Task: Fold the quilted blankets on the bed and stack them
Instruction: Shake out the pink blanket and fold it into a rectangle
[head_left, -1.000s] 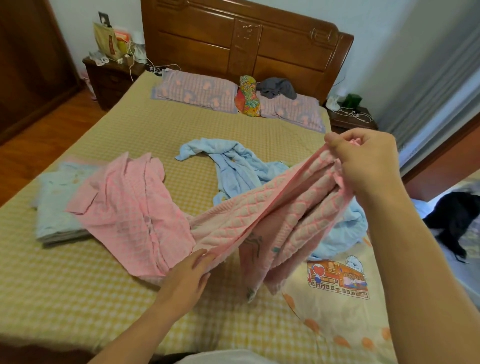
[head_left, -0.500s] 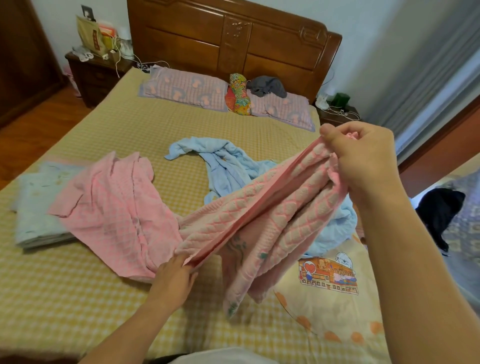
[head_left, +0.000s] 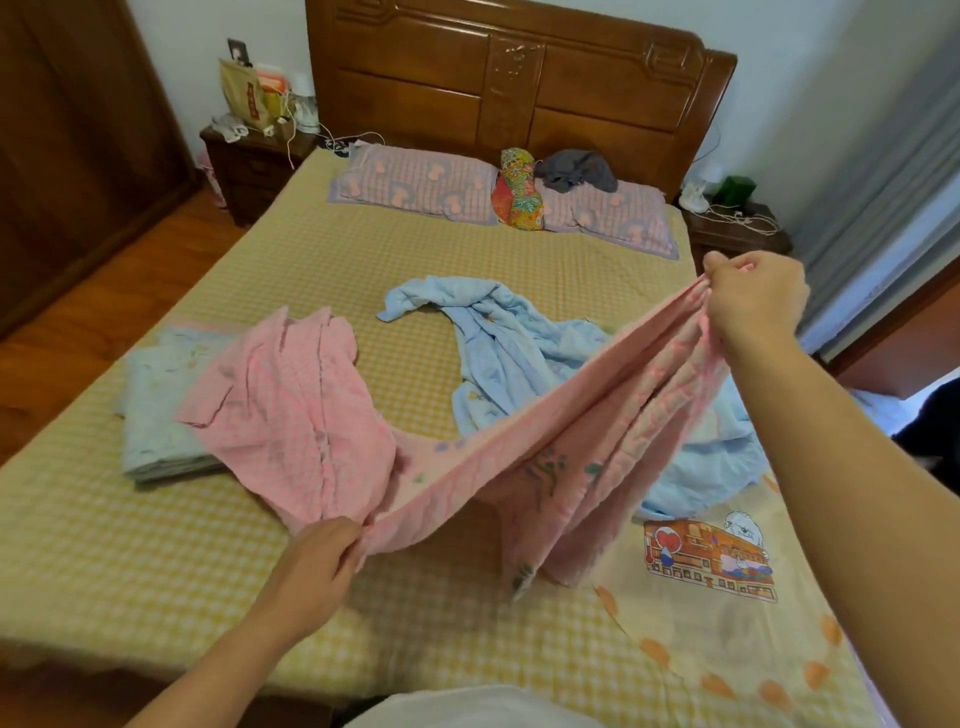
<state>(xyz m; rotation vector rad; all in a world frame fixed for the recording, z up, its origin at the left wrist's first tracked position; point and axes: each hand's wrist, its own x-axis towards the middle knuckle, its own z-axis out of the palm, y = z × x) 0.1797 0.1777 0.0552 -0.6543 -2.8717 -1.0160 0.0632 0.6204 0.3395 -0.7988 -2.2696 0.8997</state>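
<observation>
A pink quilted blanket (head_left: 524, 447) hangs stretched between my hands above the yellow checked bed (head_left: 156, 561). My right hand (head_left: 753, 301) grips its bunched edge high at the right. My left hand (head_left: 317, 561) pinches the same edge low near the bed's front. The blanket's far end lies crumpled on the bed and partly covers a folded pale blue blanket (head_left: 156, 410) at the left. A crumpled light blue blanket (head_left: 498, 348) lies in the middle of the bed. A cream cartoon-print blanket (head_left: 727, 623) is spread at the front right.
Two pink pillows (head_left: 415, 182) lie at the wooden headboard (head_left: 519, 78), with a colourful bundle (head_left: 519, 189) and a grey cloth (head_left: 576, 169) between them. Cluttered nightstands (head_left: 249, 156) flank the bed. A dark wardrobe (head_left: 67, 130) stands at the left, curtains (head_left: 893, 171) at the right.
My left hand slid down along the pink blanket's edge toward me while my right hand held its end, so the edge now runs longer and tauter between them.
</observation>
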